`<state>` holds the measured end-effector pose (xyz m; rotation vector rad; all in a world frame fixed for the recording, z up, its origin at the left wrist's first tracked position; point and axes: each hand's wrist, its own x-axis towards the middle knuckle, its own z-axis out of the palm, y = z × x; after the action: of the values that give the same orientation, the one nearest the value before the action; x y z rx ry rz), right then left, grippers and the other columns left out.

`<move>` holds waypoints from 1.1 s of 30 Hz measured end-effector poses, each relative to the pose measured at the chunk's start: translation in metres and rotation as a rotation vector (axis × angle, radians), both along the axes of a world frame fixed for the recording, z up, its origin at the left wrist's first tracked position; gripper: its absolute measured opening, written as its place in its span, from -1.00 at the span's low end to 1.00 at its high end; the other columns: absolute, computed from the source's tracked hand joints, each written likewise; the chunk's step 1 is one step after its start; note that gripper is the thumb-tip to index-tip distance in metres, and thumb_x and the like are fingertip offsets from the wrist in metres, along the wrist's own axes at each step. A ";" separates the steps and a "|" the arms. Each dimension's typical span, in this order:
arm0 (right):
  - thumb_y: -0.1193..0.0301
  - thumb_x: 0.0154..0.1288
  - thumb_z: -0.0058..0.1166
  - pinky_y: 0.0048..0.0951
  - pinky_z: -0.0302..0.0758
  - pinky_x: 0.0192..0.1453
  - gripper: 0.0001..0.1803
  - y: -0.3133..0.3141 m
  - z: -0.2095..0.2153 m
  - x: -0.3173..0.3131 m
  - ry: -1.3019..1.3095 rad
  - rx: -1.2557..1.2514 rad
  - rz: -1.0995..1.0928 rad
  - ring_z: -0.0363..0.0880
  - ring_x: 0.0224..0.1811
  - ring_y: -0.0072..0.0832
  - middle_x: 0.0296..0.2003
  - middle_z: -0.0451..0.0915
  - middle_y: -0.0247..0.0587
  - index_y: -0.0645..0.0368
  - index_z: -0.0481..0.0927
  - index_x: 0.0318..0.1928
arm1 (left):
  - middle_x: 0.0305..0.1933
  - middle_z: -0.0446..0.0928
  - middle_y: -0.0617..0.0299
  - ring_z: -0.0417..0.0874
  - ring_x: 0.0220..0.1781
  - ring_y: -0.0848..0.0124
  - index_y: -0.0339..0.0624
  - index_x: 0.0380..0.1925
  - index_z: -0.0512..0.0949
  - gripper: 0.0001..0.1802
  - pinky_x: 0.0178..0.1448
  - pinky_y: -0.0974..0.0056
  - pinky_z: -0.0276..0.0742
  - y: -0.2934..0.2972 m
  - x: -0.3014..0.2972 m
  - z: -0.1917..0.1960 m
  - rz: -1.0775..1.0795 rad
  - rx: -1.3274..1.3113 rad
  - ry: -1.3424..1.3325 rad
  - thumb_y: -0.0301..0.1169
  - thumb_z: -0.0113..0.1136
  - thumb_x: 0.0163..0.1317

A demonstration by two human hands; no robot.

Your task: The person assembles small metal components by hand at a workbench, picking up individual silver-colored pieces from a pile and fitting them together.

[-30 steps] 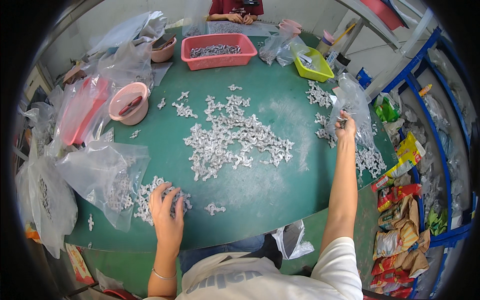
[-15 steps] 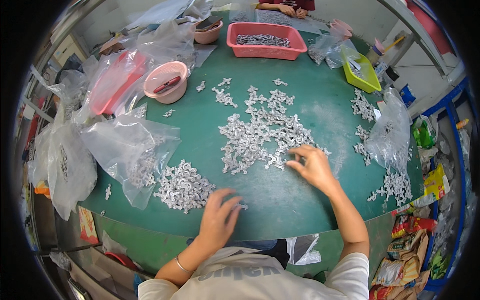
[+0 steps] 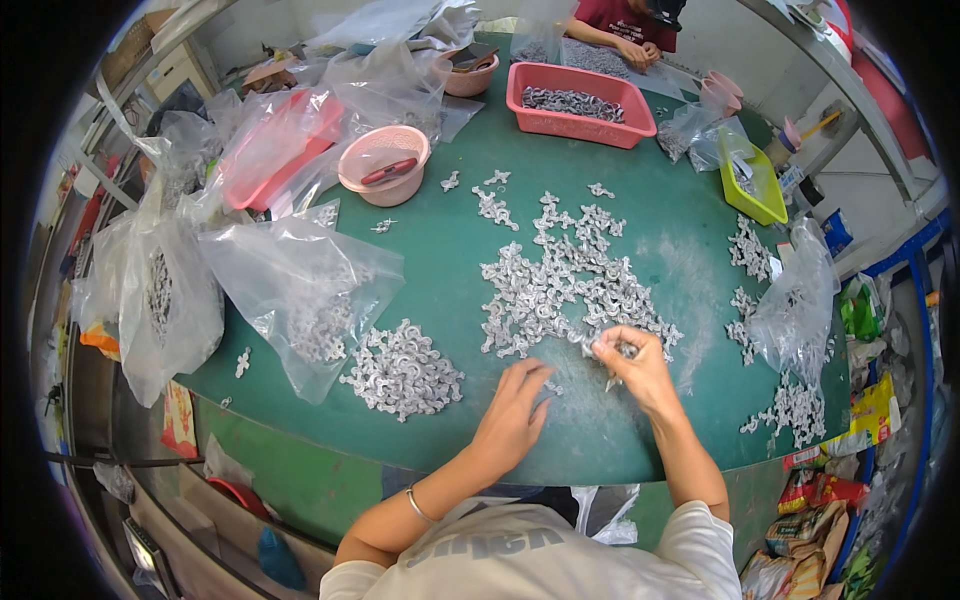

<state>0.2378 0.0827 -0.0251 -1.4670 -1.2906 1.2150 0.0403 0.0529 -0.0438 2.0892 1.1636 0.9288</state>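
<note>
A wide scatter of small grey metal parts point(image 3: 565, 280) lies on the green table point(image 3: 450, 240). My right hand point(image 3: 632, 368) is at the near edge of that scatter, fingers pinched on one grey part point(image 3: 612, 350). My left hand point(image 3: 512, 418) hovers just left of it over bare green table, fingers spread and holding nothing. A separate heap of sorted grey parts point(image 3: 402, 370) sits to the left of my left hand.
Clear plastic bags point(image 3: 290, 290) with parts lie at the left. A pink bowl point(image 3: 383, 165), a pink tray point(image 3: 578, 102) and a yellow-green tray point(image 3: 752, 178) stand farther back. Another bag point(image 3: 795, 310) and loose parts are at the right. Another person's hands point(image 3: 632, 50) work at the far end.
My right hand has drawn back from the scatter toward me and closed on a part. My left hand has moved right, away from the sorted heap, toward the right hand.
</note>
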 end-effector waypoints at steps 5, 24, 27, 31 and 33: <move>0.43 0.11 0.13 -0.70 0.24 -0.55 -0.88 -0.030 0.032 -0.041 0.288 -0.201 0.032 0.31 -0.59 -0.77 -0.57 0.46 -0.44 0.24 0.54 -0.41 | -0.05 0.32 0.03 0.46 -0.13 0.22 -0.18 -0.05 0.40 -0.56 -0.13 0.32 0.45 0.008 -0.022 0.047 -0.058 -0.143 -0.386 -0.66 0.12 0.01; 0.58 0.08 0.08 -0.70 0.23 -0.55 -0.85 -0.086 0.100 -0.169 0.097 0.245 -0.340 0.34 -0.59 -0.75 -0.56 0.48 -0.34 0.33 0.54 -0.28 | -0.26 0.50 -0.04 0.56 -0.26 0.35 -0.43 -0.32 0.49 -0.70 -0.17 0.36 0.52 0.012 -0.128 0.093 -0.343 -0.059 -0.642 -0.80 0.18 -0.14; 0.57 0.09 0.08 -0.72 0.24 -0.54 -0.86 -0.092 0.100 -0.176 0.150 0.271 -0.350 0.36 -0.59 -0.74 -0.55 0.49 -0.32 0.33 0.54 -0.28 | -0.27 0.50 -0.04 0.56 -0.27 0.34 -0.43 -0.34 0.50 -0.71 -0.19 0.36 0.51 0.004 -0.133 0.095 -0.339 -0.055 -0.655 -0.80 0.20 -0.15; 0.58 0.11 0.05 -0.71 0.28 -0.52 -0.85 -0.095 0.096 -0.167 0.143 0.194 -0.314 0.37 -0.55 -0.73 -0.53 0.49 -0.34 0.34 0.54 -0.27 | -0.29 0.52 0.00 0.57 -0.28 0.33 -0.39 -0.38 0.51 -0.75 -0.20 0.35 0.50 -0.002 -0.129 0.095 -0.283 -0.036 -0.637 -0.77 0.21 -0.16; 0.58 0.10 0.05 -0.68 0.34 -0.45 -0.83 -0.086 0.086 -0.152 0.061 0.139 -0.296 0.40 -0.47 -0.71 -0.51 0.49 -0.35 0.34 0.54 -0.24 | -0.33 0.55 0.06 0.58 -0.29 0.30 -0.34 -0.44 0.52 -0.79 -0.19 0.34 0.49 0.002 -0.126 0.083 -0.134 0.101 -0.424 -0.74 0.21 -0.15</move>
<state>0.0855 -0.0029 0.0609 -1.4486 -1.0516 0.9495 -0.0853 0.0554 0.0390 1.8909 0.7625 1.3070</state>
